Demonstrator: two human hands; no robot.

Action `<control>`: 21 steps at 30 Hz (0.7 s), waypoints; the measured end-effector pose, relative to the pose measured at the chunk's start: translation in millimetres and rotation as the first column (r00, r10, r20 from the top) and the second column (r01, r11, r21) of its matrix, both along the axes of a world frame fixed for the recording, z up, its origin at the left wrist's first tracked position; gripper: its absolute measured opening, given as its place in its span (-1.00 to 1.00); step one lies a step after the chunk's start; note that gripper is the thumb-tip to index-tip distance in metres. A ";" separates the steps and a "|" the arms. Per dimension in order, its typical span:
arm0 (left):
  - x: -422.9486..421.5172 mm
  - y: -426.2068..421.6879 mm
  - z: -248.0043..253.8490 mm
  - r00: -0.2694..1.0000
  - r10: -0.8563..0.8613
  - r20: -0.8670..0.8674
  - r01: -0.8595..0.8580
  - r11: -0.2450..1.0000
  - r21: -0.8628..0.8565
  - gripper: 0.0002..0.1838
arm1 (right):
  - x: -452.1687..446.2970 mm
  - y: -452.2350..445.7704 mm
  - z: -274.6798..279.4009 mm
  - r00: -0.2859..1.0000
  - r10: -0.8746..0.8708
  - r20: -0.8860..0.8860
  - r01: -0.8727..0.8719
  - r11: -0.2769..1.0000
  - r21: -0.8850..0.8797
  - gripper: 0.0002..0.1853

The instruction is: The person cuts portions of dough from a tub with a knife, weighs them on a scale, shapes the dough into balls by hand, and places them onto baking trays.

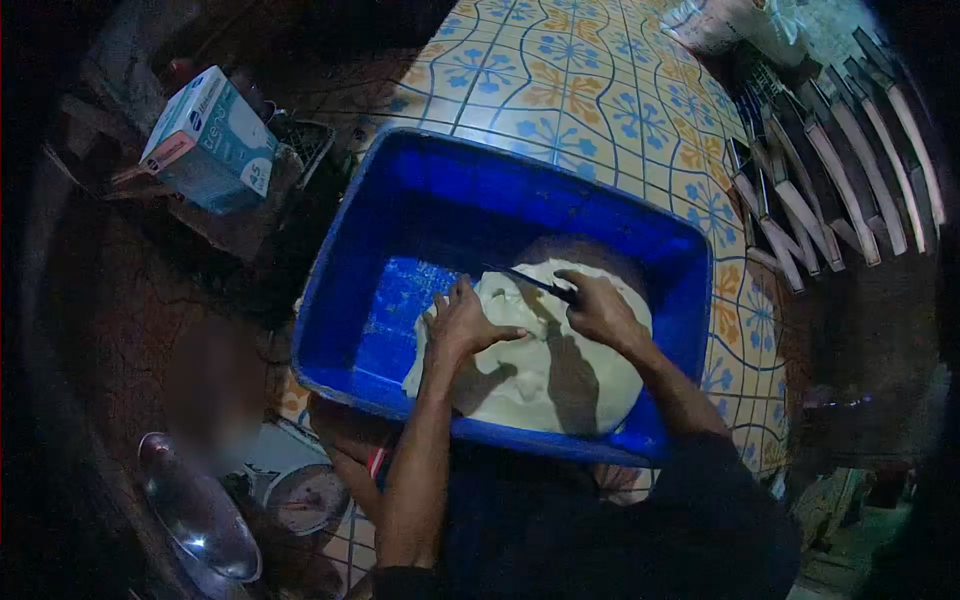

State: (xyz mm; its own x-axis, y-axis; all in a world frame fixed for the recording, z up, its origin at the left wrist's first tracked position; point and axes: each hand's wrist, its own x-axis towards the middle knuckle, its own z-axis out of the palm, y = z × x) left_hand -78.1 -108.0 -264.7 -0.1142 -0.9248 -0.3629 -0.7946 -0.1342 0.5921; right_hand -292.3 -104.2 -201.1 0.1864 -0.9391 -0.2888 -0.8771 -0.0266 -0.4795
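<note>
A blue plastic tub [500, 180] stands on a patterned tiled surface. Inside it, toward the right, lies a large pale mass like dough [600, 385]. My left hand [465, 325] rests on the left part of the mass, fingers and thumb spread, with nothing held. A dark-handled knife [535, 283] is in my right hand [603, 312], its thin blade pointing left over the upper part of the mass.
A white and teal carton [212, 140] stands at the upper left. Several long metal and wooden pieces [840, 160] lie at the right. An oval metal dish [200, 510] and a round container [305, 498] are lower left. A sack [712, 22] sits at the top right.
</note>
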 end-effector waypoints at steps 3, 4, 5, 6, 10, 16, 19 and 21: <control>-17.4 -7.6 -15.6 0.956 -0.109 0.272 0.037 0.966 0.256 0.51 | -20.2 36.3 -30.9 0.956 -0.028 0.292 0.090 0.976 -0.198 -0.53; -20.8 -6.0 -14.7 0.954 -0.068 0.293 0.022 0.987 0.158 0.43 | -21.8 44.8 -35.4 0.944 -0.093 0.316 0.205 0.917 -0.343 -0.57; -22.4 -3.8 -16.7 0.949 -0.030 0.313 0.013 0.998 0.058 0.35 | -18.1 48.2 -30.2 0.923 -0.157 0.352 0.320 0.821 -0.473 -0.61; -20.0 -7.0 -21.1 0.948 -0.034 0.315 0.011 0.997 0.073 0.35 | -16.9 55.6 -17.0 0.844 -0.305 0.441 0.473 0.811 -0.345 -0.63; 11.4 -43.0 -106.1 0.999 0.031 -0.030 -0.018 0.932 0.362 -0.27 | -13.4 54.6 -56.8 0.799 -0.229 0.556 0.376 0.912 -0.166 -0.56; 4.3 10.6 0.1 0.944 0.127 -0.306 -0.058 0.973 0.224 -0.62 | 6.1 54.3 -53.6 0.849 -0.107 0.517 0.167 0.983 -0.070 -0.58; 13.9 60.5 24.0 0.689 0.348 -0.635 -0.332 0.931 0.150 -0.58 | 14.9 45.4 -38.9 0.939 0.044 0.340 -0.018 0.997 -0.081 -0.57; 19.3 73.3 68.4 0.426 0.486 -0.763 -0.365 0.864 0.347 -0.55 | 23.1 48.7 -39.8 0.879 0.257 0.403 -0.192 0.962 -0.194 -0.56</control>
